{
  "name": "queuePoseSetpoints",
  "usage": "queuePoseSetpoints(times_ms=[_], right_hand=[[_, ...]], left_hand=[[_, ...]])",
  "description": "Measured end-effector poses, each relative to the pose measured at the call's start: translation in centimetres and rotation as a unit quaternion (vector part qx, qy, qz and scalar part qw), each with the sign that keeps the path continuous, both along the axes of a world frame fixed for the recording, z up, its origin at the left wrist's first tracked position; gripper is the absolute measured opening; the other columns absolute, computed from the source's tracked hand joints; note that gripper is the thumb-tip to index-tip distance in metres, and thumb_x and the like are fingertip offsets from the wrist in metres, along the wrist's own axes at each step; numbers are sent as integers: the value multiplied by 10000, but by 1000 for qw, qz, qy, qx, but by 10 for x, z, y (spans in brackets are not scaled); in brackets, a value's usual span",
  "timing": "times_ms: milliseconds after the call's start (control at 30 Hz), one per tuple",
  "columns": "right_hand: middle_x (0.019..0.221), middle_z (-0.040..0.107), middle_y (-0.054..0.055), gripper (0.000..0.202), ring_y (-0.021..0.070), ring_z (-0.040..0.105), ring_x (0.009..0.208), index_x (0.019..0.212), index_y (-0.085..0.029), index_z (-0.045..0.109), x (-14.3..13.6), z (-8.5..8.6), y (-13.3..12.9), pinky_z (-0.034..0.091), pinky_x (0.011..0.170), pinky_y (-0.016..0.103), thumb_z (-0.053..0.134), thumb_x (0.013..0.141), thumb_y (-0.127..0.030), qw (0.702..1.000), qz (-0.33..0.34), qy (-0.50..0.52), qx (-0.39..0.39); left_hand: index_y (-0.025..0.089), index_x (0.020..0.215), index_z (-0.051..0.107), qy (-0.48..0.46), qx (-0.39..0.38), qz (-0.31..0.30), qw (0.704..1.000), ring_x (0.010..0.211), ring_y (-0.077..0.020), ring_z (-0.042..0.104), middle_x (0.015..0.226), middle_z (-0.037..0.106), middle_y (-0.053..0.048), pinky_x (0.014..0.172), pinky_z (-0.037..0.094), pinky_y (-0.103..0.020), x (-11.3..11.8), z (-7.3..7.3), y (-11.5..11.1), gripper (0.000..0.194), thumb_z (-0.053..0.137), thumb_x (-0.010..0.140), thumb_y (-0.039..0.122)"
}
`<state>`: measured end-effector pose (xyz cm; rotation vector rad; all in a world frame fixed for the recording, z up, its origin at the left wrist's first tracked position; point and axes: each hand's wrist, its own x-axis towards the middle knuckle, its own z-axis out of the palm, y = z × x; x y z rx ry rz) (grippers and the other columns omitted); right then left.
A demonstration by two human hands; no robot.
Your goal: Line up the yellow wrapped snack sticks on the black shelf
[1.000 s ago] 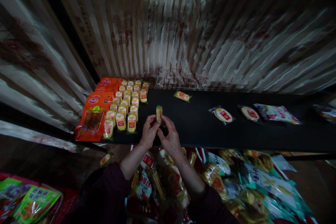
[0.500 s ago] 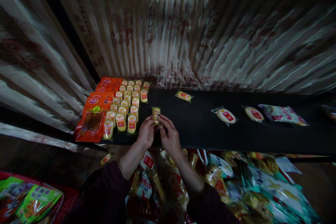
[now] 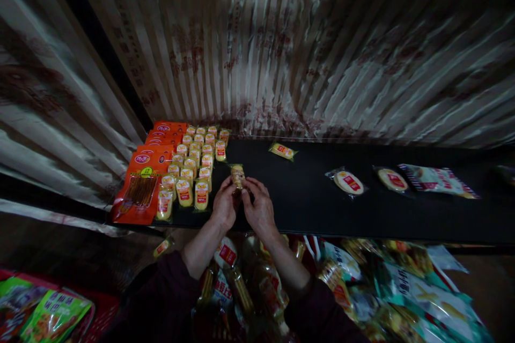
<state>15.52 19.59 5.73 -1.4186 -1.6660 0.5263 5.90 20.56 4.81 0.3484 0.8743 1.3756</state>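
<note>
Between my two hands, just above the black shelf [image 3: 306,203], is a small wrapped snack cake [image 3: 237,174] with its plain yellowish-brown side toward me. My left hand [image 3: 225,202] grips its left side, fingers closed. On its right side the fingers of my right hand [image 3: 257,202] are closed on the wrapper too. Left of my hands stand rows of matching wrapped cakes [image 3: 184,193] with red and white labels. Beside those rows, orange snack packets [image 3: 139,185] lie overlapping at the shelf's left end.
One wrapped cake [image 3: 282,150] lies alone toward the back. Farther right are an oval wrapped pastry [image 3: 348,183], another pastry [image 3: 391,179] and a striped packet [image 3: 438,180]. Below the shelf's front edge are piled snack bags [image 3: 426,289] and a red basket [image 3: 105,313] with green pouches.
The view has shifted slightly, so the shelf sits a little lower. Both hands still hold the snack cake, which has tilted slightly.
</note>
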Motion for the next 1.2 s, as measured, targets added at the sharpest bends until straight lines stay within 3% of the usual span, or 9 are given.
queuePoseSetpoints(times_ms=[167,333,467,633,800,967,1200], right_hand=[[1094,632,103,328,228,580,1008,1106,-197,615,-3,3,10,455,920,420,445,853,-318,999,21,9,-29],[1037,673,68,389,194,653,873,1172,-218,563,-5,6,19,523,823,356,492,839,-407,988,59,109,-96],[1020,689,54,333,198,663,903,1097,-228,588,-7,1,28,521,850,354,526,810,-385,975,76,170,-122],[1001,694,64,282,207,652,930,1031,-201,610,-7,-13,39,495,887,388,521,780,-295,981,53,146,-116],[966,696,51,255,187,655,903,1005,-204,607,-11,-20,49,490,884,370,529,766,-246,983,57,132,-117],[989,687,72,287,184,651,915,1043,-181,578,-22,-18,61,495,871,355,520,764,-217,984,47,140,-101],[998,679,44,259,165,642,921,1013,-207,580,-35,-23,85,490,877,334,515,763,-187,986,56,126,-91]], left_hand=[[201,1164,519,37,21,16,999,995,-171,618,1126,647,-66,888,472,-319,-1,1,2,418,542,753,274],[188,1160,560,122,73,32,989,1132,-198,553,1233,599,-73,971,423,-337,0,-7,4,388,519,787,289],[217,1163,566,246,116,58,960,1217,-181,482,1294,556,-41,1067,331,-361,0,-15,6,384,491,788,184],[225,1133,593,379,149,81,910,1278,-178,416,1338,513,-29,1131,237,-379,-4,-18,9,442,462,743,65],[234,1152,588,397,158,75,901,1352,-197,308,1383,464,-26,1154,182,-401,-5,-17,11,482,462,728,43],[224,1228,546,426,147,80,889,1393,-215,203,1489,303,-28,1166,126,-400,-4,-13,12,520,450,745,56],[167,1322,452,532,158,69,829,1413,-187,94,1519,225,-36,1171,88,-380,-9,-8,12,571,377,766,58]])
